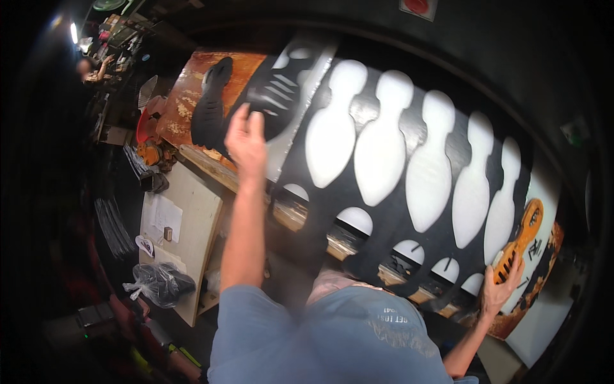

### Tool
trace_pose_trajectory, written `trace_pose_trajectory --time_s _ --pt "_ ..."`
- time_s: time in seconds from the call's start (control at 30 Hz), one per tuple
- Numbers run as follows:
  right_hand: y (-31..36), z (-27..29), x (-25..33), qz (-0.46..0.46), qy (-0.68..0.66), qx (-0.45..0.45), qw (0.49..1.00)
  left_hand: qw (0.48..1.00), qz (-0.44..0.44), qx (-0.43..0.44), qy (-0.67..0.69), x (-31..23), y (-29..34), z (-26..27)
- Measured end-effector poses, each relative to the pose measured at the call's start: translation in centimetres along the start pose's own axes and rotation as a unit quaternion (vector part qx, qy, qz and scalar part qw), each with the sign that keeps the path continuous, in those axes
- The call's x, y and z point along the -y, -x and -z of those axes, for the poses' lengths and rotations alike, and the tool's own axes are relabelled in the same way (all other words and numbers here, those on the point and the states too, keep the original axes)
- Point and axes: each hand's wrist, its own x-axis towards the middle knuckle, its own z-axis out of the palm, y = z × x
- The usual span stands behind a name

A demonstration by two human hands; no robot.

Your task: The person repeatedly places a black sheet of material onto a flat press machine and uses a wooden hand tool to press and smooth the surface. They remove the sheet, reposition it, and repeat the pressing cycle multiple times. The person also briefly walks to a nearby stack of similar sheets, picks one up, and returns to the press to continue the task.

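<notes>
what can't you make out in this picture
- Head view: whether the bare left hand touches the slotted black sole-shaped piece; the hand is motion-blurred and overlaps it.
- Head view: the underside of the slotted orange sole-shaped piece; it faces away, and the bare right hand's grip covers its near end.
- Head view: any fine marks on the white paper sheet; too small.

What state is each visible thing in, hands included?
Left hand: blurred, grip unclear
Right hand: closed on orange slotted tool
Orange slotted tool: held at its near end
Black sheet: spread out, shaped openings showing white
Leftmost black slotted piece: lying on brown board
Plastic bag: neck gathered, dark contents inside
White paper: lying on pale table
</notes>
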Motion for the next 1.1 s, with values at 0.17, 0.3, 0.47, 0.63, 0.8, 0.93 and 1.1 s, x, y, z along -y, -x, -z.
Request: trace_pose_trajectory --time_s 0.17,0.3,0.47,0.63,0.8,0.93,1.1 --pt "-0.1 0.2 -0.2 -0.012 0.000 0.003 1.000 0.945 0.100 -0.123 -0.287 8.6 -10.5 10.5" --pt "-0.2 0.0 -0.8 0.003 0.001 -0.008 1.000 0.901 -0.024 -0.090 -0.423 8.9 -10.8 9.0" --pt "-0.3 -0.1 -1.5 -0.019 -0.017 -0.004 1.000 0.969 -0.100 0.171 -0.150 2.8 -6.3 -5.2" --pt "-0.1 0.1 -0.5 -0.006 0.008 -0.017 1.000 0.919 -0.150 0.352 -0.101 -3.5 -1.3 -20.8" --pt "-0.2 0.6 0.8 -0.033 -0.058 -0.008 0.998 0.824 -0.216 0.425 -0.306 -6.0 2.8 -30.7" --pt "-0.9 2.3 0.3 -0.063 -0.299 0.048 0.951 0.804 -0.271 0.429 -0.312 -5.8 5.1 -30.8" --pt "-1.9 5.3 -1.4 -0.075 -0.418 0.032 0.905 0.794 -0.287 0.442 -0.302 -7.7 12.0 -28.4"
